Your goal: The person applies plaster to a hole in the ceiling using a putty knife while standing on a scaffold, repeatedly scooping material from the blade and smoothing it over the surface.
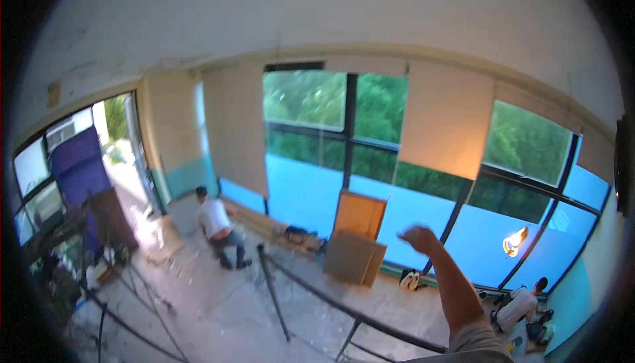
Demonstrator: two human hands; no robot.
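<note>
My right hand (421, 238) is raised at the centre right, on a bare forearm that rises from the lower edge past a grey sleeve. Its fingers look curled and closed, bent toward the left. Anything inside them is too small or hidden to make out. Beyond the hand stand the tall windows (311, 184) with pale blue lower panes; no contact with them shows. Lower down, a dark metal rail (344, 305) crosses in front of me. My left hand does not appear.
Far below, one person (218, 227) crouches on the floor, another (519, 307) sits at the lower right. Brown boards (347, 257) lean under the windows near a pair of shoes (409, 278). Dark rods (135, 326) cross at the lower left. A doorway (122, 151) stands open.
</note>
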